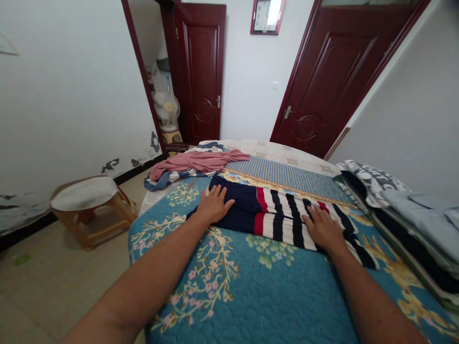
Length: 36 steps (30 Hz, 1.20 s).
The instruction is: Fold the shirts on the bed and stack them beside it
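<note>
A folded garment point(276, 215), navy at one end with red, white and black stripes, lies across a bed with a blue floral quilt point(244, 286). My left hand point(214, 204) rests flat and open on its navy left end. My right hand point(323, 227) lies flat and open on the striped right part. Both forearms reach over the quilt from the near edge.
A pink garment point(201, 160) and a striped one lie heaped at the bed's far left corner. Folded clothes point(412, 215) are stacked along the right edge. A wooden stool point(88, 200) stands on the floor at left. Two dark red doors and a fan point(167, 110) stand beyond.
</note>
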Each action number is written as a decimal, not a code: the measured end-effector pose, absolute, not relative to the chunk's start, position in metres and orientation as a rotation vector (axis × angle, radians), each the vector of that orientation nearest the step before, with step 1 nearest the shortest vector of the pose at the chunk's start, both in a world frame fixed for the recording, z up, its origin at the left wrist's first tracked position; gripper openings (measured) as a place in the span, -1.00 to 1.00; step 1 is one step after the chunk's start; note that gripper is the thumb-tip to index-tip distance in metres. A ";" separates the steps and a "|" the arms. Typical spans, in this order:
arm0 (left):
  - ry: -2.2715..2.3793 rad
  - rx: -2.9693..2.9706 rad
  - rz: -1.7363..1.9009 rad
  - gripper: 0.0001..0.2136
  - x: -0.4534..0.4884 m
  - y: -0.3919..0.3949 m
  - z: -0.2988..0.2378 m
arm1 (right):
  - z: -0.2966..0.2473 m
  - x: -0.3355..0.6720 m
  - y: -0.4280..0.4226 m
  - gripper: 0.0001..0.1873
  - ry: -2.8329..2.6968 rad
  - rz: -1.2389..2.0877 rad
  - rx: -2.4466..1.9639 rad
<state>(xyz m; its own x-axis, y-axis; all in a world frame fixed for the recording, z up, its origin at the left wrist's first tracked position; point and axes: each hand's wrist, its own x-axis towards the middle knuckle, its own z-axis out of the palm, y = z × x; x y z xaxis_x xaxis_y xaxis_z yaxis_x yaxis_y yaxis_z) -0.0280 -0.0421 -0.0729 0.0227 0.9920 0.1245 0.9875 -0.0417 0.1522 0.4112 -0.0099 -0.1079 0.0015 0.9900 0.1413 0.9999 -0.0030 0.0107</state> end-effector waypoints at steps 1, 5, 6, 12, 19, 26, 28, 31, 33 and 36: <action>2.190 2.195 0.307 -0.21 -0.032 -0.040 -0.072 | -0.107 0.410 -0.011 -0.23 -2.147 -0.161 -2.159; 2.307 2.056 0.295 -0.27 -0.049 -0.031 -0.072 | -0.100 0.406 -0.016 -0.25 -2.118 -0.144 -2.180; 2.346 2.030 0.301 -0.29 -0.053 -0.029 -0.071 | -0.099 0.406 -0.018 -0.26 -2.104 -0.135 -2.187; 2.529 2.075 0.507 -0.49 -0.073 -0.028 -0.062 | -0.093 0.411 -0.032 -0.29 -1.997 -0.102 -2.183; 1.979 2.535 0.855 -0.40 -0.020 -0.038 -0.051 | -0.070 0.354 -0.054 -0.34 -2.045 -0.209 -1.879; 1.507 2.707 0.373 -0.35 0.032 -0.049 -0.072 | -0.071 0.253 -0.075 -0.18 -2.422 0.128 -1.514; 1.521 2.705 0.332 -0.35 0.031 -0.047 -0.075 | -0.070 0.252 -0.076 -0.16 -2.452 0.173 -1.550; 1.566 2.711 0.304 -0.35 0.025 -0.044 -0.076 | -0.067 0.270 -0.075 -0.15 -2.423 0.207 -1.635; 1.620 2.708 0.283 -0.34 0.022 -0.043 -0.075 | -0.066 0.289 -0.075 -0.14 -2.382 0.206 -1.706; 1.733 2.682 0.260 -0.34 0.017 -0.043 -0.076 | -0.068 0.327 -0.074 -0.16 -2.315 0.154 -1.823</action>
